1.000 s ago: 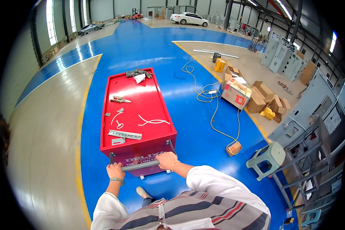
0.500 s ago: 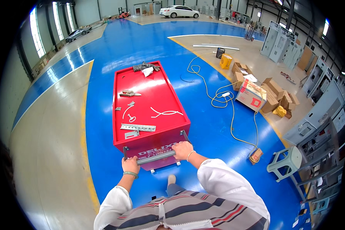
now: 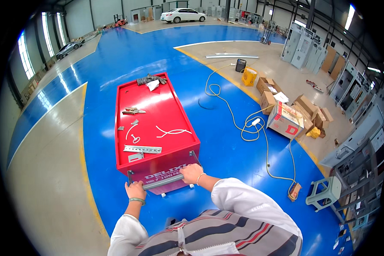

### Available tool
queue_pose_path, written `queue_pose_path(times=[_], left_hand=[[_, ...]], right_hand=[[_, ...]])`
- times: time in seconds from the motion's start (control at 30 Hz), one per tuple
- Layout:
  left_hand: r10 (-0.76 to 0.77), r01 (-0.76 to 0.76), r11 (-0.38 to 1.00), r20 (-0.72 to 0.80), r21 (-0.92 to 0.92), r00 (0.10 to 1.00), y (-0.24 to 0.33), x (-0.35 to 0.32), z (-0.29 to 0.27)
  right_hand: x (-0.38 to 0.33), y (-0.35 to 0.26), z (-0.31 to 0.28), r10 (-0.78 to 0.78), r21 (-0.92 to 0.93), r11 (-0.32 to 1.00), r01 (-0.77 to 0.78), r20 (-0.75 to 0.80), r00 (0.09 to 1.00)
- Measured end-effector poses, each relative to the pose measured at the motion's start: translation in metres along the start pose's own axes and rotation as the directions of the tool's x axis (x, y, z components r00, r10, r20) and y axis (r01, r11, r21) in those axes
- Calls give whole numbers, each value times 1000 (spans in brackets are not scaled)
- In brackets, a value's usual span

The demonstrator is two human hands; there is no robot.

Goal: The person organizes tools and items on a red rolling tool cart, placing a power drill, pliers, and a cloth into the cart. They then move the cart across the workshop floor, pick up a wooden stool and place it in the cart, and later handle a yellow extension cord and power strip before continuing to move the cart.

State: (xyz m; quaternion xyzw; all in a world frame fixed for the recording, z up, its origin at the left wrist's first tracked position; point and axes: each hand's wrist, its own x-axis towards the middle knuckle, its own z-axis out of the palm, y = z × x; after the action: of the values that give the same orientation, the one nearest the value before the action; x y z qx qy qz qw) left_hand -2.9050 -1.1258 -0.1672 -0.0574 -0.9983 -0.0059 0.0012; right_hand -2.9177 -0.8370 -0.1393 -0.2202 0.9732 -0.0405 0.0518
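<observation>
A red tool cart (image 3: 158, 100) stands in front of me on the blue floor. My left hand (image 3: 136, 191) is wrapped round the left end of its grey push handle (image 3: 163, 182). Near the handle's right end, my right hand (image 3: 192, 173) grips the same bar. On the cart's top lie pliers (image 3: 133, 111), a slotted metal rail (image 3: 143, 149), a grey bracket (image 3: 135, 157), a small key-like metal piece (image 3: 135, 139) and white wire pieces (image 3: 173, 132). Dark gloves (image 3: 150, 79) and a white paper (image 3: 152, 85) rest at the far end.
To the right, a cable (image 3: 230, 106) with a white socket strip (image 3: 256, 122) snakes over the floor. Beyond it sit cardboard boxes (image 3: 286, 120), a yellow bucket (image 3: 249, 77) and a pale green stool (image 3: 326, 192). Grey cabinets (image 3: 301, 49) line the right side; a white car (image 3: 183, 15) is parked far ahead.
Both hands keep their hold on the handle. In the view, the cart and hands have shifted left and slightly down, while the stool and nearby boxes have shifted right.
</observation>
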Motion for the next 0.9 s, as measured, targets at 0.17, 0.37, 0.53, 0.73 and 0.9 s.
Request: queue_pose_path(times=[0.17,0.37,0.53,0.73,0.9], left_hand=[[17,-17,1000,-49,-3,999,-21,109,16],[74,-76,996,-37,-49,997,-58,248,26],[67,-69,996,-29,-64,997,-80,367,39],[69,-71,997,-60,-36,996,-114,503,42],[53,-52,997,-15,49,998,-150,613,57]], right_hand=[[101,35,-6,94,1,996,-94,24,995],[234,79,-18,152,-7,988,-152,57,987],[343,120,-11,113,-21,993,-112,42,993],[471,162,-12,100,-34,994,-99,3,995],[578,190,-19,74,13,997,-74,1,997]])
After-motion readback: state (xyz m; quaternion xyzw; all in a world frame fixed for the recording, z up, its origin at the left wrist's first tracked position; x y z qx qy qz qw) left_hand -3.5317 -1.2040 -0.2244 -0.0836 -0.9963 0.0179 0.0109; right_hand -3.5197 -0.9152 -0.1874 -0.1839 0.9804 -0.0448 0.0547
